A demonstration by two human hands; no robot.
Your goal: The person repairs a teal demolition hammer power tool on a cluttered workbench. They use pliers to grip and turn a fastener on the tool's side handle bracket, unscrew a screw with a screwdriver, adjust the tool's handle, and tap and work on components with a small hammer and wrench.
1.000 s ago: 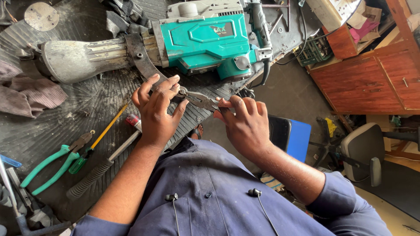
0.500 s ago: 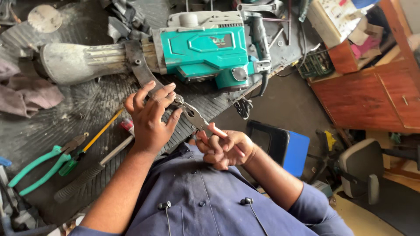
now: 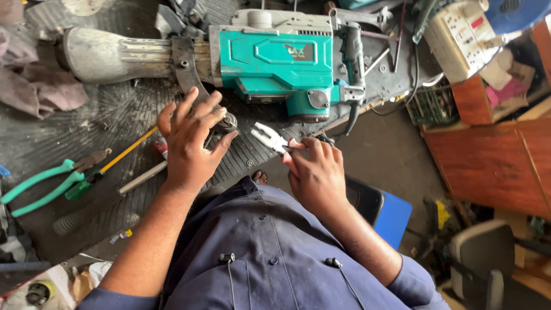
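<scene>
- Your left hand presses down on a small round metal part at the front edge of the demolition hammer; fingers spread, grip closed loosely over the part, and only its rim shows.
- Your right hand has its grip clamped on the handles of the pliers, nose pointing toward the round part, just beside it but not touching.
- Jaws look nearly together; whether they pinch anything, cannot tell.
- To do it well: keep the left palm firm so the part can't roll, and bring the plier nose in level.
- Hammer: teal plastic housing, grey cast-metal barrel, scuffed and dusty, lying on its side.
- Table: dark ribbed rubber mat, greasy sheen.
- Lying loose at left: green-handled pliers, yellow-shafted screwdriver, grey rags.
</scene>
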